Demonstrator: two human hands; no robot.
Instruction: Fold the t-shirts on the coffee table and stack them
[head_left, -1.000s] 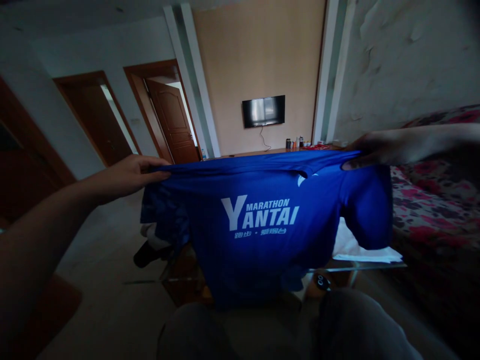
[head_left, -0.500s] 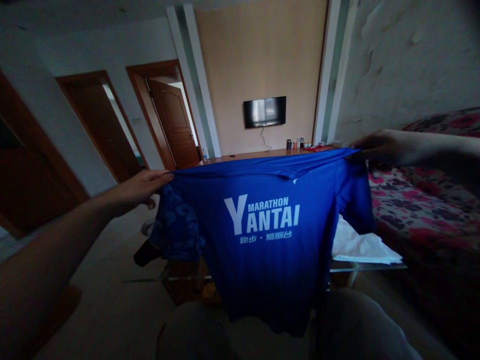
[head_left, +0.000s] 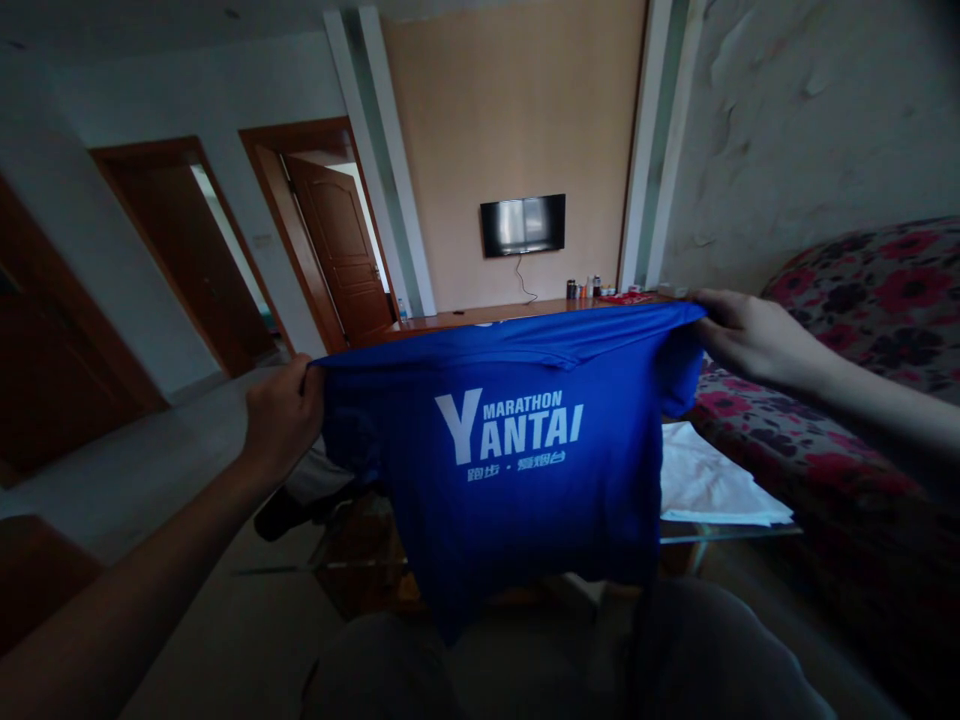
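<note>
A blue T-shirt (head_left: 517,500) with white "Yantai Marathon" lettering hangs stretched between my two hands, its printed side facing me. My left hand (head_left: 286,405) is closed on the shoulder at the left. At the right, my right hand (head_left: 729,325) pinches the other shoulder. The short sleeves droop beneath each hand, and the hem hangs above my knees. Behind the shirt's right side, a folded white cloth (head_left: 712,480) lies on a glass table (head_left: 757,532), most of which the shirt hides.
A flowered sofa (head_left: 817,420) stands at the right. Dark and pale cloth items (head_left: 289,505) lie at the table's left end. Further back are a long wooden cabinet (head_left: 442,320) with small bottles (head_left: 581,289), a wall television (head_left: 523,225) and brown doors (head_left: 337,250).
The shirt's hem has swung up and its sleeves have shifted inward. My left hand has turned to a fuller grip, slightly lower and further left. My right hand is slightly lower.
</note>
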